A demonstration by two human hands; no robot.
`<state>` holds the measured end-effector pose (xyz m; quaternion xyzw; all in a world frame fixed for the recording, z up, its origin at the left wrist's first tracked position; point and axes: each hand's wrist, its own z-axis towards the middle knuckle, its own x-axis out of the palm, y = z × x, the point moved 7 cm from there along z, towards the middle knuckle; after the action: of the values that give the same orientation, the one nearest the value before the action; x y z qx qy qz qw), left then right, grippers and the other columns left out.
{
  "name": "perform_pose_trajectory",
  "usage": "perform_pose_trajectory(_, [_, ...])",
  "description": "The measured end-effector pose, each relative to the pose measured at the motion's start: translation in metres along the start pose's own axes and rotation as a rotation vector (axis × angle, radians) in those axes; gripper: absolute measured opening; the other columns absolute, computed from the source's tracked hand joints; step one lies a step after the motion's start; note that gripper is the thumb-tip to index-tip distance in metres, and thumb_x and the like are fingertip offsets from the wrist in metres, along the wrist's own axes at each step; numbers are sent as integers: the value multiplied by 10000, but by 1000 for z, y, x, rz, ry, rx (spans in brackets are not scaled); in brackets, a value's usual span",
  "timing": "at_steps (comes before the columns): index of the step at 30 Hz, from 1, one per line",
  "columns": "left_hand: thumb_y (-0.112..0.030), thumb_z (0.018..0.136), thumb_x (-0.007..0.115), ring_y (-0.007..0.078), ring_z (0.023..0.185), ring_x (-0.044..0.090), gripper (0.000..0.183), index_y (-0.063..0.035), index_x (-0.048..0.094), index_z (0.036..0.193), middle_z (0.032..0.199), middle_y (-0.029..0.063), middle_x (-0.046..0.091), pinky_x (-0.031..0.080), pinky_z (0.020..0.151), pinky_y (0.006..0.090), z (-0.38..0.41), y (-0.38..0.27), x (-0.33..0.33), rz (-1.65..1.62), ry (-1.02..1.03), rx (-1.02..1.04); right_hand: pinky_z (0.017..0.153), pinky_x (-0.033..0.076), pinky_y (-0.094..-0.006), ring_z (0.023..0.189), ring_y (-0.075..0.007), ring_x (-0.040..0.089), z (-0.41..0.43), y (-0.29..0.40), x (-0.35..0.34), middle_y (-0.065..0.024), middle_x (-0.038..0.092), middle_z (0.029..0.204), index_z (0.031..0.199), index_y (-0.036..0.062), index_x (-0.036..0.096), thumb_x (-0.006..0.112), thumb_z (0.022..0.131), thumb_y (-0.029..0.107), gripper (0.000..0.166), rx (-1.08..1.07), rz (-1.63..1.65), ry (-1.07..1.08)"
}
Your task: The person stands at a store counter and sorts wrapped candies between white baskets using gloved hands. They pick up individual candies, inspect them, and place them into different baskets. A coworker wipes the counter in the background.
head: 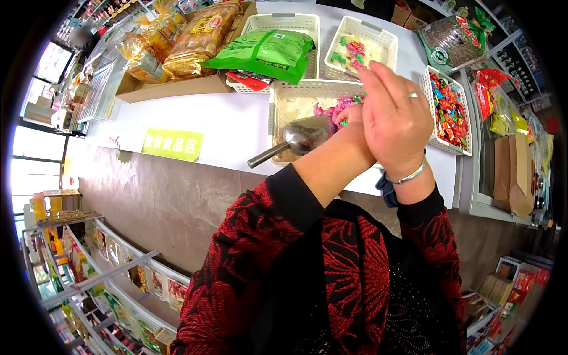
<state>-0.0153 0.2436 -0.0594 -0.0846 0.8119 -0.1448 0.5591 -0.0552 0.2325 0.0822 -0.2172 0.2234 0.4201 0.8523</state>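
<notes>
My left hand (352, 114) reaches down into a white plastic basket (271, 120), at the pink-wrapped candies (330, 108). It is partly hidden behind my right hand, so I cannot tell whether it grips any. My right hand (395, 117), with a ring and a silver bangle (409, 174), is raised over my left wrist. Its fingers are extended and nothing shows in them. A metal scoop (301, 135) lies in the same basket, its handle sticking out over the near rim. A pale lining shows beneath the candies.
Behind stand a basket holding a green package (270, 53) and a smaller basket (390, 40) with few candies. A basket of mixed wrapped candies (450, 111) is at right. A cardboard box (177, 92) of bread packs and a green sign (173, 145) are leftward. Shelves (120, 275) stand behind me.
</notes>
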Motion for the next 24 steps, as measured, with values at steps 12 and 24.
perform_pose_trajectory(12, [-102,771,543,286,783,628,122,-61,590,876,820,104,604,510,621,392,-109,32,7,-53,-330,256,840,477,-397,1010,-322,575,-197,-151,57,-132,564,1181,1159,66,558,590,805,115,359,617,44,509])
perform_pose_trajectory(24, [-181,876,587,234,1009,556,487,-169,363,1308,1159,57,529,496,766,430,-150,159,170,-1630,-305,-508,1054,195,-564,1353,-323,245,-321,-118,94,-164,276,1462,1404,168,341,718,636,444,900,813,27,1131])
